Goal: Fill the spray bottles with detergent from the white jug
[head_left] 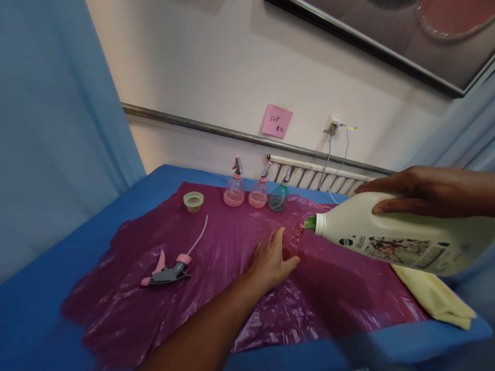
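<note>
My right hand (420, 191) grips a large pale jug (397, 236) from above. The jug lies tilted on its side, its green spout (310, 222) pointing left. Right at the spout is the neck of a small clear pink spray bottle (299, 228), which has no spray head on it. My left hand (273, 258) curves its thumb and fingers about this bottle's body; much of the body blends into the magenta plastic sheet (226, 252). Left of there, a grey and pink trigger spray head (169, 272) with its tube lies on the sheet.
Two pink spray bottles (233, 194) and a green spray bottle (278, 198) stand at the back. A small pale green cup (193, 203) is left of them. A folded yellow cloth (436, 297) lies at right. Blue curtains (51, 106) hang at both sides.
</note>
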A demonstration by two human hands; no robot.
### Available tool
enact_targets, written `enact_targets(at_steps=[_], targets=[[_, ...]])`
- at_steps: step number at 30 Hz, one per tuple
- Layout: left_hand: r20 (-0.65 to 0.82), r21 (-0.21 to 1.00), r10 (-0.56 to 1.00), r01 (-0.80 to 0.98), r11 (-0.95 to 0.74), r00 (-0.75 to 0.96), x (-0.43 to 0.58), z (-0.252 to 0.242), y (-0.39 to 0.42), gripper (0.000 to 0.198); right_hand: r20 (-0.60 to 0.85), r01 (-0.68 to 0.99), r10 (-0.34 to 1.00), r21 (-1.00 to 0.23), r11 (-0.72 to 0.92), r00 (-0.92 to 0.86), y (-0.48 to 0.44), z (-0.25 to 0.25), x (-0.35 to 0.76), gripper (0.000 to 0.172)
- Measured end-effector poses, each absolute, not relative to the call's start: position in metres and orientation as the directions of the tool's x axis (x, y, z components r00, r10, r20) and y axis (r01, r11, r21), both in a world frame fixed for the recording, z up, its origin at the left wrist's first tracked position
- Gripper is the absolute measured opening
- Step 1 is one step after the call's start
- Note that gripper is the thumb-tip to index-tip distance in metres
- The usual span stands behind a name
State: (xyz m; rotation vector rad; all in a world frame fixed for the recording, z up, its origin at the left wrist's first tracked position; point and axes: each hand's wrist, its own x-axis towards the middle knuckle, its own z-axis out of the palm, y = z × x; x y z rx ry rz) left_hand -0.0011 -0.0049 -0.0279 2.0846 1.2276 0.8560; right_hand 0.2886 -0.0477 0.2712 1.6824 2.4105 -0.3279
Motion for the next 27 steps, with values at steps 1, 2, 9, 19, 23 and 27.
enact_targets(at_steps=[1, 2, 9, 19, 23, 27], targets=[[0.241, 0.735, 0.895, 0.532, -0.420, 0.375, -0.0011, -0.0284, -0.0047, 0.089, -0.274, 0.939, 0.899, -0.071, 0.336, -0.342, -0.0468, 0.2710, 0.2897, 0.055], [0.244, 0.735, 0.895, 0.531, -0.422, 0.374, -0.0010, -0.0291, -0.0044, 0.089, -0.277, 0.938, 0.897, -0.066, 0.340, -0.344, -0.0460, 0.2708, 0.2908, 0.055], [0.261, 0.741, 0.894, 0.518, -0.427, 0.364, -0.0002, -0.0309, -0.0043, 0.088, -0.283, 0.943, 0.900, -0.054, 0.330, -0.331, -0.0445, 0.2718, 0.2920, 0.057], [0.230, 0.739, 0.899, 0.533, -0.411, 0.374, -0.0010, -0.0267, -0.0055, 0.090, -0.297, 0.938, 0.891, -0.071, 0.338, -0.344, -0.0442, 0.2725, 0.2904, 0.056], [0.235, 0.734, 0.899, 0.539, -0.414, 0.370, -0.0007, -0.0281, -0.0048, 0.089, -0.285, 0.935, 0.892, -0.060, 0.350, -0.352, -0.0436, 0.2737, 0.2884, 0.059], [0.242, 0.734, 0.896, 0.533, -0.420, 0.372, -0.0006, -0.0302, -0.0035, 0.089, -0.300, 0.939, 0.890, -0.078, 0.336, -0.343, -0.0436, 0.2752, 0.2860, 0.057]])
